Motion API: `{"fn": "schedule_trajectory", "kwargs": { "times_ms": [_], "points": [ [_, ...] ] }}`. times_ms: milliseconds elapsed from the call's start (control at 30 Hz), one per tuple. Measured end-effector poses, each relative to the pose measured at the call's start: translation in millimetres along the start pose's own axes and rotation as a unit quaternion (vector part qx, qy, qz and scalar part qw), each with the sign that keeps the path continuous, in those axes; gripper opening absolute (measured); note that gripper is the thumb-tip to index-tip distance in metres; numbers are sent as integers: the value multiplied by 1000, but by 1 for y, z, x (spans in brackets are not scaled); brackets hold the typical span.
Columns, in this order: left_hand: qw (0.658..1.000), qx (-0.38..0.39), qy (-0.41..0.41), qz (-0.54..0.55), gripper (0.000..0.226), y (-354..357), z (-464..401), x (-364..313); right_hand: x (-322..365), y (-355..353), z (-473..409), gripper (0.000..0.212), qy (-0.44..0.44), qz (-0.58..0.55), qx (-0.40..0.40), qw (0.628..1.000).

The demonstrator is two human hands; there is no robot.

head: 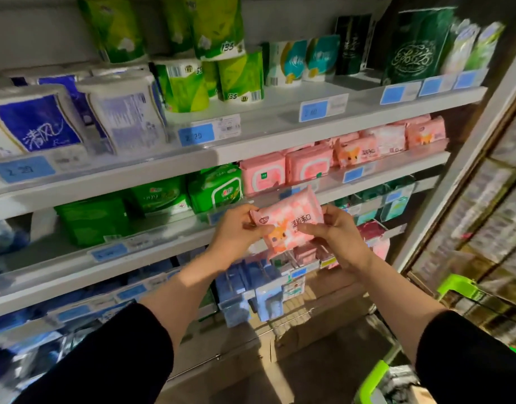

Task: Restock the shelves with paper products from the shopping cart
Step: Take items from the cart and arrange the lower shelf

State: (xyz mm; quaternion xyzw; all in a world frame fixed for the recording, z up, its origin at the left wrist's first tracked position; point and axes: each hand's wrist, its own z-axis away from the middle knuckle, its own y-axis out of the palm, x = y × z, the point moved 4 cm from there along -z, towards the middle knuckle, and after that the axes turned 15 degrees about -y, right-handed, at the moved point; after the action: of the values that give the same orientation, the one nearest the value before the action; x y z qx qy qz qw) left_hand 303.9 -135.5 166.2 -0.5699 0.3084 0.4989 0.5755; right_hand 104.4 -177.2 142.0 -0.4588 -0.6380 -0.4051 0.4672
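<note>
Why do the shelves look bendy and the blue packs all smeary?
Head view: the wide lens bows the shelves; motion blur smears the blue packs at the left edge; the pink pack, held by the left hand and right hand, stays fairly sharp; the lower corners are dim.

The light is dim and uneven. Above the hands (283, 231) the shelves (251, 132) are brightest, lit from overhead, and each board throws shadow on the row beneath. Below the hands the black sleeves (128, 354) and floor sink into darkness. Motion blur smears the blue packs (32, 126) far left and the cartons (490, 217) far right. Shelf lines bow near the edges.
</note>
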Motion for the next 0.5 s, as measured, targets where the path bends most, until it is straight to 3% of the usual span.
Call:
{"fn": "schedule_trajectory", "kwargs": {
  "times_ms": [233, 300, 400, 433, 500],
  "points": [
    [999, -33, 6, 9, 26, 17, -29, -37, 10, -35, -36, 22, -60, 25, -2, 998],
    [999, -40, 20, 3, 28, 21, -36, -48, 14, -44, -47, 35, -70, 30, 1, 997],
    [998, -58, 37, -1, 30, 27, -45, -58, 18, -52, -62, 71, -81, 43, 16, 996],
    [997, -60, 40, 4, 32, 29, -46, -61, 20, -55, -66, 69, -85, 45, 20, 995],
    [998, -51, 40, -1, 37, 34, -49, -66, 23, -61, -74, 45, -93, 51, 26, 994]
  ]
}}
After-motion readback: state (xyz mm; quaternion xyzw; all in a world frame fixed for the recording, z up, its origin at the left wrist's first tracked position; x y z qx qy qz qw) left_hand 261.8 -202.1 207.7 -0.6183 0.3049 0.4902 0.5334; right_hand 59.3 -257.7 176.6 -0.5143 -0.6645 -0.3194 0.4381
